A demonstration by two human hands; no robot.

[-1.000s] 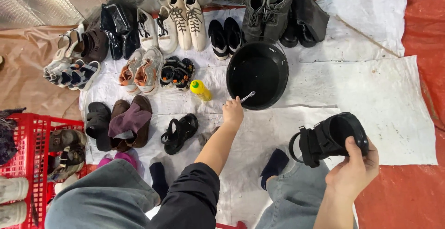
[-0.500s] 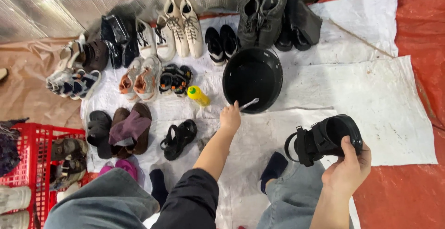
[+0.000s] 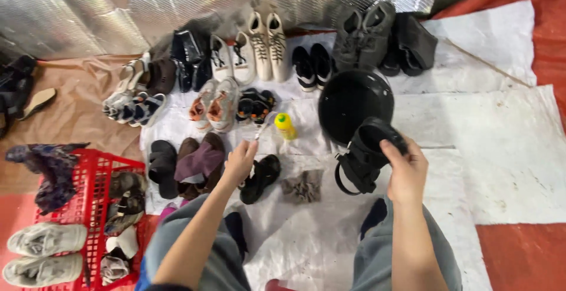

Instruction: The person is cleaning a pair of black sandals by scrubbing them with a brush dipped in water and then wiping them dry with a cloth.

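Observation:
My right hand (image 3: 405, 172) grips a black strapped sandal (image 3: 364, 156), held just in front of a black round basin (image 3: 354, 103). A thin pale stick (image 3: 263, 127), like a small brush, is in my left hand (image 3: 240, 162); it points up towards a yellow bottle (image 3: 285, 125). That hand hovers over a black sandal (image 3: 260, 177) lying on the white sheet (image 3: 483, 149). A grey crumpled rag (image 3: 302, 186) lies between my two hands. My knees in grey trousers show at the bottom.
Several pairs of shoes stand in rows at the back, against a silver foil wall (image 3: 147, 2). A red crate (image 3: 82, 205) at the left holds more shoes, with white sneakers (image 3: 46, 253) beside it. Red tarp (image 3: 530, 250) borders the sheet at the right.
My left hand has drawn back from the basin to the left with the stick. My right hand has brought the sandal up and left, close to the basin.

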